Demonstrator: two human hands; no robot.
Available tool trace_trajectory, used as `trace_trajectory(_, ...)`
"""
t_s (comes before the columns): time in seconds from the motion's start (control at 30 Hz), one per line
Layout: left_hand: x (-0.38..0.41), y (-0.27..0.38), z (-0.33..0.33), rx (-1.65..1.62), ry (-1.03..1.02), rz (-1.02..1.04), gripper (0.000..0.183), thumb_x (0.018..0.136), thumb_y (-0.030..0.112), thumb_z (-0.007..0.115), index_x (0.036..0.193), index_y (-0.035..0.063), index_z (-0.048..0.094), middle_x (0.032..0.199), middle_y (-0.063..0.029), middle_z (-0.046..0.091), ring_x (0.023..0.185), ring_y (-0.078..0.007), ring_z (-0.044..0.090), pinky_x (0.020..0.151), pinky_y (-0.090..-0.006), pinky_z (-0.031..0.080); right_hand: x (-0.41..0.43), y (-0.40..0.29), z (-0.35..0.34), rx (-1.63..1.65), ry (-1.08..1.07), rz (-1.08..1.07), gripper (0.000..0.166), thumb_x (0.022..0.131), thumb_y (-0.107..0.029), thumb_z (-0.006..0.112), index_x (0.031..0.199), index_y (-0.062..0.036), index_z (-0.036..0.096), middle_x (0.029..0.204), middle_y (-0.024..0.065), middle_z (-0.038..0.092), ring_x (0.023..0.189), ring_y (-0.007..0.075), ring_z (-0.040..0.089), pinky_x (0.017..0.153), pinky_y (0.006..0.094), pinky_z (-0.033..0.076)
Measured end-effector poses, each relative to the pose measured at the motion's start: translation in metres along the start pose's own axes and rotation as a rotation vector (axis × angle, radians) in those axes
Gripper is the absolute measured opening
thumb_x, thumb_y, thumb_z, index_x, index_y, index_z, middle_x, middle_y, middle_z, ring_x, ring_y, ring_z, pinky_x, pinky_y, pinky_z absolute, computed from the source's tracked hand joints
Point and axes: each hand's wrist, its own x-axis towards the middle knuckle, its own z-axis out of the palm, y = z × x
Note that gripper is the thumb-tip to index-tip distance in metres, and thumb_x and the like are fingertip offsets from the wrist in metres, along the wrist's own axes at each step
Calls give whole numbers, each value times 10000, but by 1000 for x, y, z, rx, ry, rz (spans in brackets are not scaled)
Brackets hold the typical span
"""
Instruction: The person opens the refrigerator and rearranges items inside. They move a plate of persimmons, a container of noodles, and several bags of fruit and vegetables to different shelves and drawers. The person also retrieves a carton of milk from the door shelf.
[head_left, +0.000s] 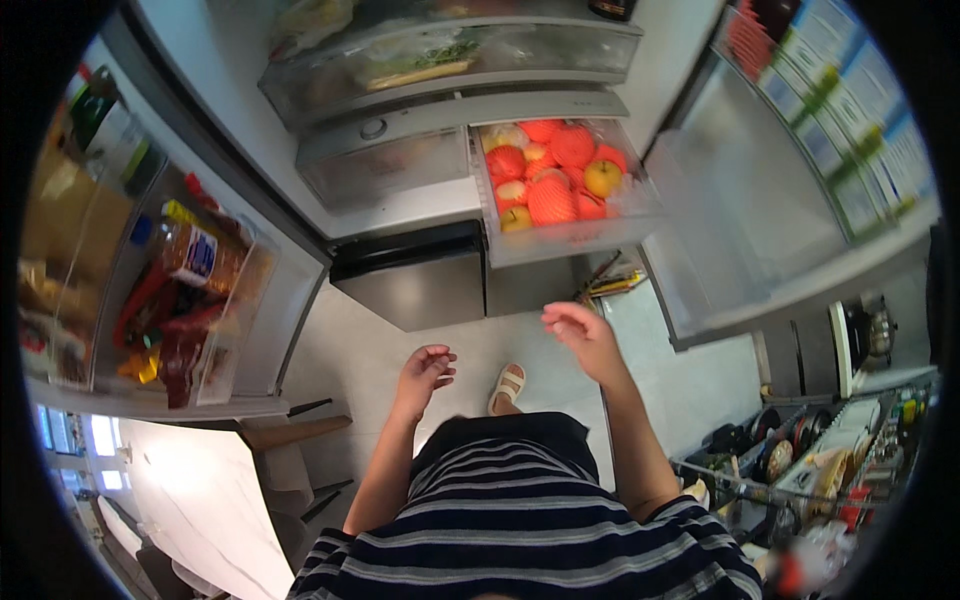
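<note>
My left hand (425, 377) hangs loosely curled and holds nothing, in the air before my waist. Further forward, my right hand (583, 337) is also bare, with its fingers bent a little apart. The thing nearest it is a pulled-out clear drawer (577, 244) of an open refrigerator. Inside that drawer lie several fruits in red foam nets (553, 200). A yellow apple (602, 178) sits uncovered at the right, and another yellow fruit (515, 220) at the front left. Beside it, a second drawer (397, 161) is pushed in. Neither hand touches anything.
The left fridge door (300, 352) swings wide, its bins holding bottles and packets. Cartons (847, 97) fill the right door's shelf. Below is a steel-fronted freezer drawer (420, 289). A dish rack (795, 487) stands at right, a white marbled table (199, 495) at left.
</note>
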Motion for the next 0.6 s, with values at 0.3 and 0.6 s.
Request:
trace_trajectory(0.3, 112, 64, 16, -1, 12, 52, 272, 983, 186, 592, 1212, 45, 558, 1148, -67, 651, 950, -176, 648, 841, -317, 538, 130, -91, -10, 6, 58, -139, 230, 992, -76, 543, 1190, 20, 611, 1088, 102, 686, 983, 153, 658, 873, 281, 512)
trace_trajectory(0.6, 222, 137, 45, 95, -224, 246, 235, 989, 140, 579, 1206, 51, 577, 1134, -64, 653, 932, -146, 633, 848, -301, 537, 155, -76, -7, 3, 318, -193, 155, 967, -13, 542, 1063, 32, 656, 988, 99, 700, 890, 155, 674, 812, 276, 539)
